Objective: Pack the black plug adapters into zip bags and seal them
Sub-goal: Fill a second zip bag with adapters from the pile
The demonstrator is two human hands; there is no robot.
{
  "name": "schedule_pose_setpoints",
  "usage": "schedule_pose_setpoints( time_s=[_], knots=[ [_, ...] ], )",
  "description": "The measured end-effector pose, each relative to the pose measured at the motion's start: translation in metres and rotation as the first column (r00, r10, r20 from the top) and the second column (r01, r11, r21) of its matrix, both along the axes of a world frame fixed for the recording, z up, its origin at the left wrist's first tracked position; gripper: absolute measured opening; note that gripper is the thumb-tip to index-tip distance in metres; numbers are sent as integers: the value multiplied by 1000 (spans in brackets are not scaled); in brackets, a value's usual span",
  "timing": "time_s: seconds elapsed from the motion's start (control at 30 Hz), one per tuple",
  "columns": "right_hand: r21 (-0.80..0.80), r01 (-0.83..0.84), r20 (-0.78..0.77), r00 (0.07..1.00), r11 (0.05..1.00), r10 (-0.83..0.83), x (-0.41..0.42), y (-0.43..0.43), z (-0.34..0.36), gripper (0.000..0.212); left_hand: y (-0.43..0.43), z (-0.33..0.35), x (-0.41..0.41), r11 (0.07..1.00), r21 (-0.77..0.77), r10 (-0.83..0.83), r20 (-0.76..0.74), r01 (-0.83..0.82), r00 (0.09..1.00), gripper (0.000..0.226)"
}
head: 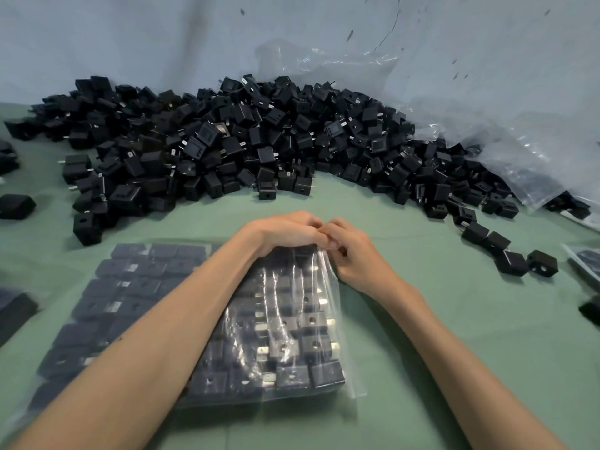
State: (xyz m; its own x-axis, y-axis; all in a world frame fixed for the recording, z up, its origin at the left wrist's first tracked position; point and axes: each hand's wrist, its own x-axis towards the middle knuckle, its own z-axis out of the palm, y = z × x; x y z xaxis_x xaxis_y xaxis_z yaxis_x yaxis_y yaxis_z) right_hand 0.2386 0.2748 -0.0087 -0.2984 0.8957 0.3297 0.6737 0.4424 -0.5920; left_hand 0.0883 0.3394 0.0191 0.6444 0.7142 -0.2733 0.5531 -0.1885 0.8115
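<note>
A clear zip bag [292, 336] packed with rows of black plug adapters lies on the green table in front of me. At its far edge my left hand [285, 232] and my right hand [350, 254] meet, fingers curled and pinching the bag's top strip. To the left, partly under my left forearm, lies a second filled zip bag [123, 293]. A large heap of loose black plug adapters [246, 147] stretches across the table behind my hands.
A big crumpled clear plastic bag [506, 151] sits at the back right against the grey wall. Several stray adapters [513, 254] lie at the right. More dark packs [16, 306] show at the left edge, another at the right edge [584, 258].
</note>
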Motion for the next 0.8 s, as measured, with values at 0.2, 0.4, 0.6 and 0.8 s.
schedule_pose_setpoints(
  time_s=[0.2, 0.4, 0.6, 0.8],
  knots=[
    [-148, -56, -43, 998, 987, 50, 5, 3, 5, 25, -1, 6, -11, 995, -65, -68, 74, 73, 995, 39],
    [-171, -46, -238, 971, 984, 4, 17, -9, 5, 19, -1, 16, -25, 991, -41, -131, -121, 127, 984, 56],
    [-383, -137, -198, 978, 913, 64, 20, -1, 14, 27, -1, 15, -32, 988, 9, -149, -135, 152, 980, 34],
    [-279, -101, -304, 953, 955, 12, 9, -1, 8, 16, -5, 9, -29, 992, 9, -123, 39, 123, 992, 27]
  ],
)
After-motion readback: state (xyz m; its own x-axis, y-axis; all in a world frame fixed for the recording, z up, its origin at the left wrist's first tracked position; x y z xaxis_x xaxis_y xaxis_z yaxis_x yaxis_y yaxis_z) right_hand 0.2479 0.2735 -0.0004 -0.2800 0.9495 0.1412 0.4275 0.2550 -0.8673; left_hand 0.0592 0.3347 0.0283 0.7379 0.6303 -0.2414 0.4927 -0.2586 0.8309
